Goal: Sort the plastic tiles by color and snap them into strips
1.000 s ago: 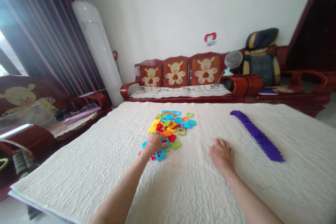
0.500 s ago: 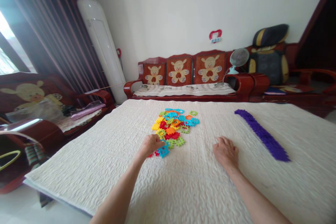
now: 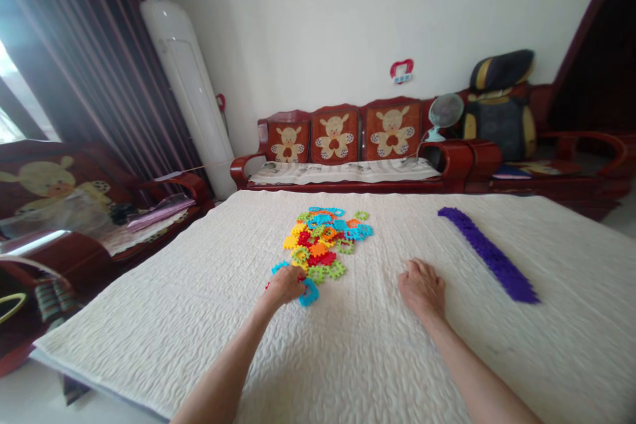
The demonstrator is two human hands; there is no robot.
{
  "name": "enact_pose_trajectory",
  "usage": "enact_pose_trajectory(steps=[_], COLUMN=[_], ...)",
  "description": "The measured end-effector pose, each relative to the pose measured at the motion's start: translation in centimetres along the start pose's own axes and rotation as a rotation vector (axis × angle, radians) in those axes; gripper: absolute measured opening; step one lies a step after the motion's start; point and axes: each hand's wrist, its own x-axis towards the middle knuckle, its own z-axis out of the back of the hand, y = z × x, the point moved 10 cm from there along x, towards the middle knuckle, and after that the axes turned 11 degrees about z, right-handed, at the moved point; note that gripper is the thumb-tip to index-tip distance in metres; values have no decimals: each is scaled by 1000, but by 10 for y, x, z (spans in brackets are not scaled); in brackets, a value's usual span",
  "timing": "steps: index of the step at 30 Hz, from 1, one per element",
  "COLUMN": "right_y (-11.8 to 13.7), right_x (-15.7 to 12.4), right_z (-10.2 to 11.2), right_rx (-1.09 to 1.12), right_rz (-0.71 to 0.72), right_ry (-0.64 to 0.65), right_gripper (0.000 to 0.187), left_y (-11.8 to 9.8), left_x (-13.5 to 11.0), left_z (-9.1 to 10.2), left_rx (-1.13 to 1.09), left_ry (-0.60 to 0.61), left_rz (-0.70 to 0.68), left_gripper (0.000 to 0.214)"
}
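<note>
The left hand (image 3: 285,283) bends palm down over the near end of a loose heap of flat, bright plastic-looking pieces (image 3: 318,250), its thumb beside a blue square-cornered, toothed piece (image 3: 309,293); the fingers are curled under, and whether they are clamped on anything cannot be told. The right hand (image 3: 422,286) rests palm down, well apart from the heap, its fingers lightly bent and unclasped. Red, yellow, orange, green and blue pieces overlap in the heap, their edges notched like gears, some solid and some open frames. Beyond the right hand, a long, narrow purple strip with a bumpy surface and jagged edges (image 3: 489,255) lies slantwise. Everything sits on a cream quilted cloth (image 3: 348,358), puckered with wavy stitching. Past its far edge stands a glossy, dark red wooden sofa (image 3: 452,162) with curved arms and square brown cushions (image 3: 335,136) bearing pale, rounded bear figures.
</note>
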Motion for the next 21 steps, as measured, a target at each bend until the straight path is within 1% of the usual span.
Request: enact_pose_trajectory(steps=[3,5,8,11,14,17,19,21], right_y=[-5,-13,-30,-48,-56,-51,-47,-45], right_x=[2,3,3,1,-1,3,6,8], right_z=[-2,-2,-1,0,3,0,-4,-9], right_rx=[67,165,364,509,560,588,606,617], right_rz=[4,-4,-52,-140,-186,-149,-130,-120], right_ry=[-29,-93,-213,-322,-398,-381,-340,-305], right_gripper=[36,39,45,47,46,46,47,46], left_y=[5,8,0,-24,-57,-89,-112,-131], left_x=[8,16,29,46,68,95,112,126], left_z=[-3,-3,-4,-8,-12,-16,-18,-17], left_rx=[-195,-354,-518,-666,-805,-861,-874,-890], left_ry=[77,113,158,163,108,35,18,14], left_rz=[22,59,74,53,27,49,50,35], left_gripper=[29,33,34,31,34,33,35,42])
